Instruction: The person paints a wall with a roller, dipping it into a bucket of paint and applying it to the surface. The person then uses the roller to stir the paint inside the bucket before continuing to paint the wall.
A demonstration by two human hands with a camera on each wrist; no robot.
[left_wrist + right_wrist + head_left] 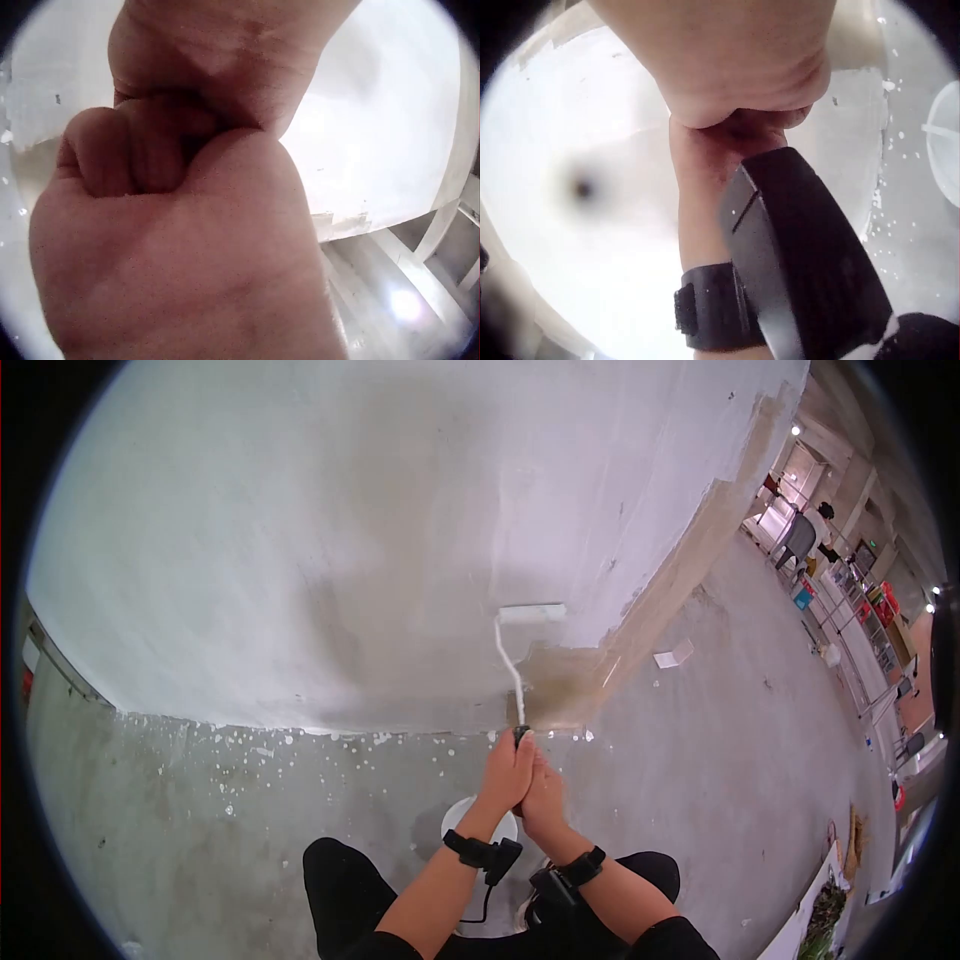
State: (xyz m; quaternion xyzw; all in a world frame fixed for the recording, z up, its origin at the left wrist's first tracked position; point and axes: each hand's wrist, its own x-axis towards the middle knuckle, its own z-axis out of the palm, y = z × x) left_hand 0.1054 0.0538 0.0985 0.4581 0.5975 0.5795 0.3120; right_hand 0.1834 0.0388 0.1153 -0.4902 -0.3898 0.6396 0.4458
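Black sleeves (396,948) and trousers (343,885) are worn with boxy black wrist cameras (503,861).

At twelve o'clock from our hands, the roller (532,614) lay against the wall (400,510), near its lower right corner. We had the left hand (507,772) ahead of the right hand (544,805) on the handle (521,731). Between seven and eight o'clock, a bucket (453,820) stood on the floor (740,780), partly behind our left forearm (440,905). Between one and two o'clock, to the right of the wall, we had a sheet (667,659) on the floor; farther out that way were a chair (797,540) and, beside it, a person (818,523). Near four o'clock lay plants (826,910), well apart from us.
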